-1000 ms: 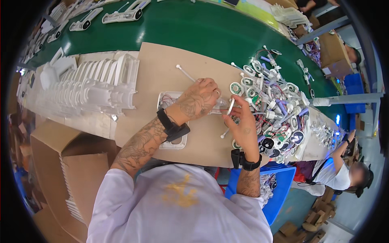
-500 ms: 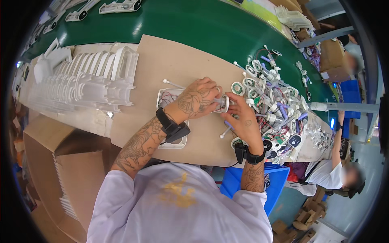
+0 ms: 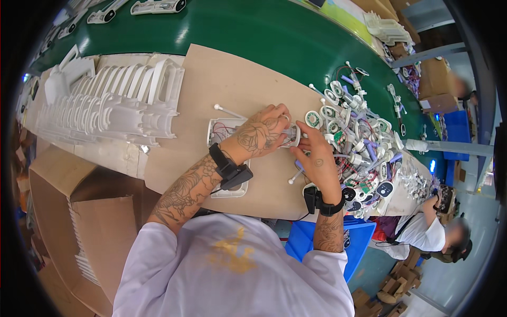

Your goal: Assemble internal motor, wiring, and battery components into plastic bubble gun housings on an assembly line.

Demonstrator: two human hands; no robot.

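1. Right hand [image 3: 320,161] pinches a white-rimmed end piece [image 3: 296,136] over a tan board [image 3: 222,76]; left hand [image 3: 264,131] curls beside it, its hold hidden, impossible to tell.
2. The piece looks light, stiff, slightly slick; its rim seems the surest grip.

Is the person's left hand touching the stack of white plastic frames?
Apart: the head view shows a bare stretch of brown cardboard between the left hand and the stack of white plastic frames.
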